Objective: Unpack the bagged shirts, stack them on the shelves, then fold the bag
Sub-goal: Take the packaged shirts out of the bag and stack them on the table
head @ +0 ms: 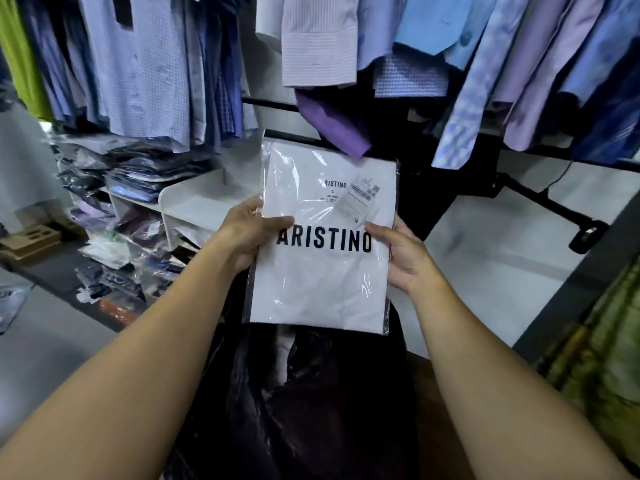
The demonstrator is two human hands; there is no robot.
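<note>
Both bare forearms reach forward from the lower corners, and between them, lowest of all, sits the black plastic bag, its mouth open and dark folds crumpled. Just above that mouth the person holds a white shirt pack upright – a folded white shirt sealed in clear film, with "ARISTINO" printed in black across its middle. The left hand grips the pack's left edge, thumb lying across the front beside the first letter, fingers hidden behind. The right hand grips the right edge the same way, thumb on the front by the last letter. A paper tag lies inside the film near the upper right corner.

A purple sleeve hangs down to touch the pack's top edge. Hanging shirts in blue, lilac and white fill the top of the view. To the left stands a white shelf unit: stacks of bagged shirts sit at the far end of its top, and more packs fill its compartments and spill onto the floor at its foot.
</note>
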